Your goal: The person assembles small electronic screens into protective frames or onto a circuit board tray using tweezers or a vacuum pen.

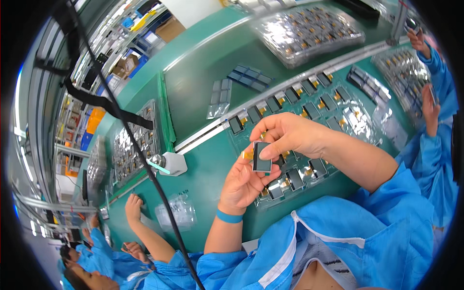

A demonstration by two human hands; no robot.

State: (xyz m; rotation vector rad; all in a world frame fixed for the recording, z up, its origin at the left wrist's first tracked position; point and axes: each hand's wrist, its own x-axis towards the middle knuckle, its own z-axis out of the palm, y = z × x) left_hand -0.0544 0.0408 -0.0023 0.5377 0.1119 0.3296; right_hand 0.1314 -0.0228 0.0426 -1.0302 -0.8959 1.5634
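A small grey display module point(262, 162) with an orange flex tab at its left side is held upright between my two hands. My left hand point(240, 186) supports it from the left and below, with a blue band point(229, 217) round the wrist. From above, my right hand point(297, 137) pinches it, thumb on the screen's face; the fingertips behind it are hidden. Beneath and beyond my hands lies a clear plastic tray point(345, 112) with several similar displays in rows. My right hand and forearm cover part of it.
Behind a metal rail are flat dark blue strips point(250, 77) and a stack of filled clear trays point(309, 34). A white dispenser bottle point(173, 164) and clear plastic bags point(176, 212) sit at the left. Co-workers' hands point(134, 208) are on both sides; a black cable point(145, 164) crosses the view.
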